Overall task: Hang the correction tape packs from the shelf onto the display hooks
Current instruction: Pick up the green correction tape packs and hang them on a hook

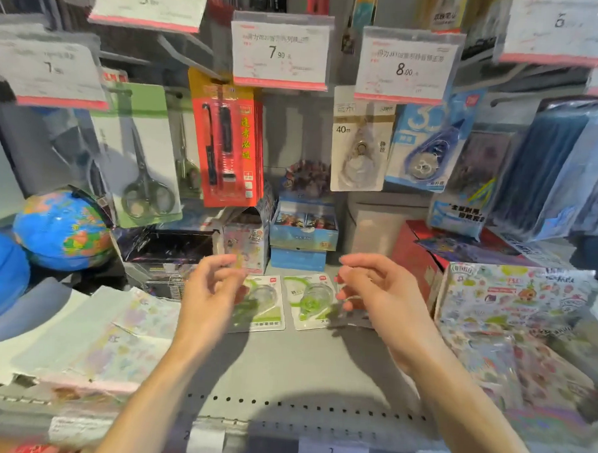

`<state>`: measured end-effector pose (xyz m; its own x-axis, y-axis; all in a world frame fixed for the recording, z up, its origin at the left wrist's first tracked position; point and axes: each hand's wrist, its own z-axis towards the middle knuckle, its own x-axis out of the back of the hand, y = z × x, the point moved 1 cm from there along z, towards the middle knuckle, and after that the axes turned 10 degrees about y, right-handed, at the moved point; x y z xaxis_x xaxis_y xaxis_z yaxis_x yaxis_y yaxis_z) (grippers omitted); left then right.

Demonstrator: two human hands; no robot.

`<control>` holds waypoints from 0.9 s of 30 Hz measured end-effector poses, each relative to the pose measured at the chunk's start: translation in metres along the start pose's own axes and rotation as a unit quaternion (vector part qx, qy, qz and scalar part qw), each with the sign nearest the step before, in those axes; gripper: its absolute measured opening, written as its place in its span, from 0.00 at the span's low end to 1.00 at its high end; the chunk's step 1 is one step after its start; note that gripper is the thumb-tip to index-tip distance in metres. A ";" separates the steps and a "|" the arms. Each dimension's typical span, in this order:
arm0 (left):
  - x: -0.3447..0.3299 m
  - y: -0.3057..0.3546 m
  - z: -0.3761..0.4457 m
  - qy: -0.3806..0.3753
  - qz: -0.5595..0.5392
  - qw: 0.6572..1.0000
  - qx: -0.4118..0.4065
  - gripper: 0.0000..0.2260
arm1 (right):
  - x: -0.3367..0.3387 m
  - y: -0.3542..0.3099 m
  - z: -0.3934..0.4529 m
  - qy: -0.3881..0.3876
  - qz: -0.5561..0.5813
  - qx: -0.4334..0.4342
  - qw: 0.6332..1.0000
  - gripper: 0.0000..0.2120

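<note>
Two green correction tape packs are seen lying flat on the grey shelf — the left pack and the right pack side by side, just apart from each other. The left pack is partly hidden behind the fingers of the left hand, and the right pack's right edge is covered by the fingers of the right hand.

Both hands are held above the shelf, over the packs. The left hand's grip is loose: the fingers are lightly curled and nothing is held in it. The right hand's grip is likewise relaxed, fingers half bent and spread, with nothing clasped. Whether either hand touches a pack cannot be told, as the hands are blurred.

Above, on the display hooks, two other correction tape cards are hung — a white card marked 40m and, just beside it on the right, a blue card. Price tags are fixed over them, one reading 7.90 and one reading 8.00.

To the left, a red pen pack and a scissors pack are hung. A globe is set at the far left of the shelf, and a sticker sheet pack is laid at the right. Small boxes are stacked behind the green packs.
</note>
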<state>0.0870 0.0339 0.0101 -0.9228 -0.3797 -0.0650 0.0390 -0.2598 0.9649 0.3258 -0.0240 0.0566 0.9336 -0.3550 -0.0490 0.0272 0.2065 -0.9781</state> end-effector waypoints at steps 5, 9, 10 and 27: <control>-0.001 -0.037 0.014 -0.019 0.066 0.997 0.046 0.08 | -0.047 0.061 0.010 0.007 -0.048 -0.078 0.996 0.04; -0.010 -0.052 0.019 -0.027 0.119 0.990 0.068 0.12 | -0.084 0.103 0.022 -0.008 -0.089 -0.112 0.990 0.07; -0.014 -0.055 0.020 -0.030 0.139 0.987 0.073 0.14 | -0.091 0.108 0.025 -0.013 -0.096 -0.111 0.989 0.08; -0.008 -0.059 0.015 -0.034 0.151 0.979 0.134 0.16 | -0.107 0.115 0.033 -0.073 -0.092 -0.125 0.985 0.17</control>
<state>0.0863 0.0651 -0.0423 -0.9083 -0.3408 0.2426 0.2213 0.1006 0.9700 0.2411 0.0676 -0.0445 0.9627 -0.2276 0.1462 0.1296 -0.0860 -0.9878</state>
